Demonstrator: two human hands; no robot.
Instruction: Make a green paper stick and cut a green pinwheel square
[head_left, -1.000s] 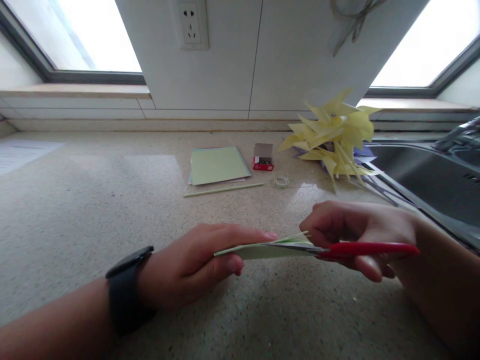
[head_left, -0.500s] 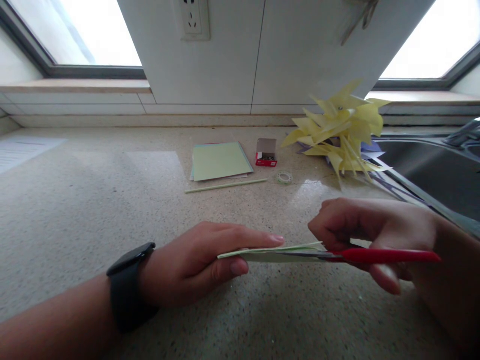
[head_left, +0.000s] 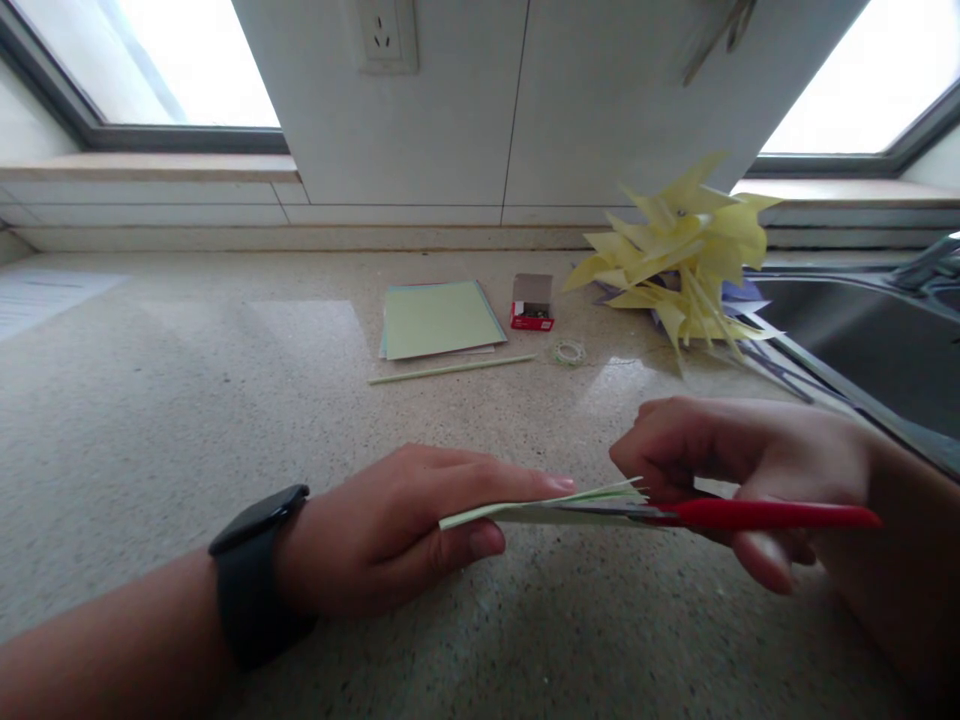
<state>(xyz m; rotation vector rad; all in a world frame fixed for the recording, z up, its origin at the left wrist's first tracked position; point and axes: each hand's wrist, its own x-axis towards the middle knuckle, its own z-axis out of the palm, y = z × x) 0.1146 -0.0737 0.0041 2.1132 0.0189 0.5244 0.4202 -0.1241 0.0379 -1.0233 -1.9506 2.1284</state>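
My left hand (head_left: 420, 520), with a black watch on its wrist, pinches pale green folded paper (head_left: 472, 517) between the thumb and the fingers. The paper is seen nearly edge-on, its layers spreading apart toward the right. Red-handled scissors (head_left: 772, 514) are gripped in my right hand (head_left: 742, 460), their handles pointing right. The metal blades reach left into the paper, up to near my left fingertips. Part of the blades is hidden by the paper. Both hands are above the speckled counter (head_left: 262, 420).
Farther back lie a stack of coloured paper sheets (head_left: 446, 320), a thin pale green stick (head_left: 450, 369), an open small red box (head_left: 532, 303) and a roll of tape (head_left: 568, 352). Yellow paper pinwheels (head_left: 682, 260) are heaped beside the sink (head_left: 870, 350) on the right.
The paper's layers stand farther apart at the right end, and its left end tilts slightly lower. The scissors and my right hand have shifted slightly left.
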